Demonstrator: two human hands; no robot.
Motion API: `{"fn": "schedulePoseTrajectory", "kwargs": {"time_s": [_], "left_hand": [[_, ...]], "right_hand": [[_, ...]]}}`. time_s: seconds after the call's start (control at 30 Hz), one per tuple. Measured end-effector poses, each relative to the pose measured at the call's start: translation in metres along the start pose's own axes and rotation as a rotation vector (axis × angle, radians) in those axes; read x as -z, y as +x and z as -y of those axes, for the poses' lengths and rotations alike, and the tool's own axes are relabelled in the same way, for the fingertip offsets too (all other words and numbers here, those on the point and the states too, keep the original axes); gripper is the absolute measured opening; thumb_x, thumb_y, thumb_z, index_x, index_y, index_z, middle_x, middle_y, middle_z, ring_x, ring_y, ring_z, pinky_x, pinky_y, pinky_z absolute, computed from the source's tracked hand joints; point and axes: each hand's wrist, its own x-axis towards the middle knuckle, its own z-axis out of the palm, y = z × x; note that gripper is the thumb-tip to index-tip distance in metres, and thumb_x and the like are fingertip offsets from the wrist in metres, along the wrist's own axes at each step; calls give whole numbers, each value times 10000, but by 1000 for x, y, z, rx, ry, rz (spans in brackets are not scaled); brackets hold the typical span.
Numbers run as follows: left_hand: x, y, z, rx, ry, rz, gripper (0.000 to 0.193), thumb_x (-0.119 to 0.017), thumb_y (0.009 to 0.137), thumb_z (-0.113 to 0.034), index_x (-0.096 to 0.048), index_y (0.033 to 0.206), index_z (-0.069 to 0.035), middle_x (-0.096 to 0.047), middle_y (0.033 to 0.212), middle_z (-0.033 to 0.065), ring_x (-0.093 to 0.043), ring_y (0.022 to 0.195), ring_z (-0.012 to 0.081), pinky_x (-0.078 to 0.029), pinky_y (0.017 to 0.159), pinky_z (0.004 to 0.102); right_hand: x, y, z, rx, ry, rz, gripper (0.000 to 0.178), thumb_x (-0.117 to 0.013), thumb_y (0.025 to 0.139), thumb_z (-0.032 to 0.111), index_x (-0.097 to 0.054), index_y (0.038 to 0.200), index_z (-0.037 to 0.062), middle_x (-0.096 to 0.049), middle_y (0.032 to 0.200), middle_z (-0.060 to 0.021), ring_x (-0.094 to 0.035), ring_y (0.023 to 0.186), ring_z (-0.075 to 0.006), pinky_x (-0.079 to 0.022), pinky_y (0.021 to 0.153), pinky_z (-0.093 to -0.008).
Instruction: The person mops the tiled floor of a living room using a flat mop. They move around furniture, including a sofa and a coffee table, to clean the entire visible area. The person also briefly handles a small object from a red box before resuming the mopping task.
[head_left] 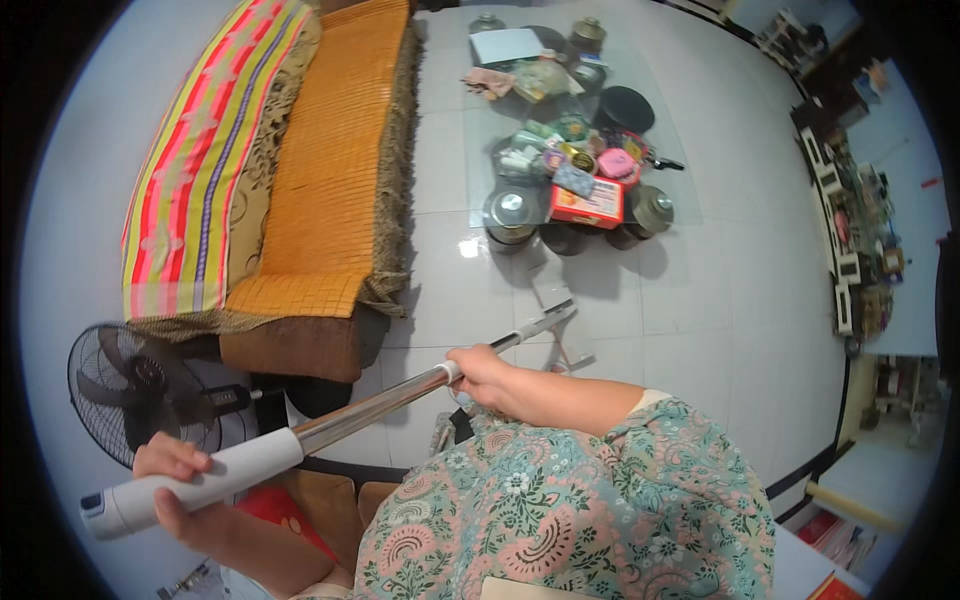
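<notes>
Left hand (175, 480) wraps the white plastic grip of a long silver metal-pole mop (370, 405); right hand (480, 372) closed mid-shaft. Pole angles down toward the tiled floor (700, 300) beside the orange-matted sofa (330, 180). Looks light, stiff, slick on metal; best held at the grip.

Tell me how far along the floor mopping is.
Done: hard to judge; the tiled floor shows glare by the glass table but no clear wet trail. In hand: the left hand grips the mop's white handle, the right hand the metal pole, with the mop head on the tiles near the table. Left: cannot tell how much floor remains.
</notes>
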Motion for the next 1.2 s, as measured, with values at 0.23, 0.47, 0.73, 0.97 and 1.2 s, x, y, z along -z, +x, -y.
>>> {"fn": "schedulePoseTrajectory", "kwargs": {"time_s": [0.23, 0.47, 0.73, 0.97, 1.2], "left_hand": [[33, -60, -16, 70, 422, -42, 276, -528, 804, -260, -477, 810, 11, -527, 790, 153, -522, 741, 209, -436, 693, 297], [48, -66, 55, 302, 285, -285, 244, -553, 800, -240, -491, 858, -11, -561, 870, 156, -538, 815, 216, -439, 767, 315], [46, 3, 154, 332, 189, -184, 205, -593, 766, -195, -550, 841, -9, -609, 914, 188, -589, 859, 246, -446, 815, 358], [53, 116, 254, 575, -73, -237, 131, -595, 781, -163, -569, 840, -48, -609, 1030, 194, -404, 449, 41, -320, 409, 173], [39, 234, 346, 745, -130, -15, 127, -571, 806, -123, -586, 906, -48, -586, 1129, 163, -537, 637, 77, -422, 529, 200]], "right_hand": [[-82, 104, -69, -12, -371, 99, 842, -512, 818, 108, 111, 1380, 35, -494, 981, -156, -564, 643, -193, -477, 511, -319], [-143, 180, -45, 233, -389, 32, 482, -474, 806, 56, -258, 1236, 34, -500, 923, -148, -581, 655, -218, -485, 468, -345], [-182, 248, 54, 261, -294, 1, 429, -462, 851, 71, -255, 1226, 38, -533, 888, -147, -598, 664, -223, -486, 485, -314], [-209, 343, 141, 520, -806, -174, 534, -503, 828, 102, -340, 1334, 55, -438, 1220, -172, -522, 968, -287, -458, 792, -390], [-282, 302, 238, 1187, -1634, 480, 539, -573, 655, 2, -494, 1181, 90, -479, 1188, -125, -413, 1144, -330, -272, 1044, -402]]}}
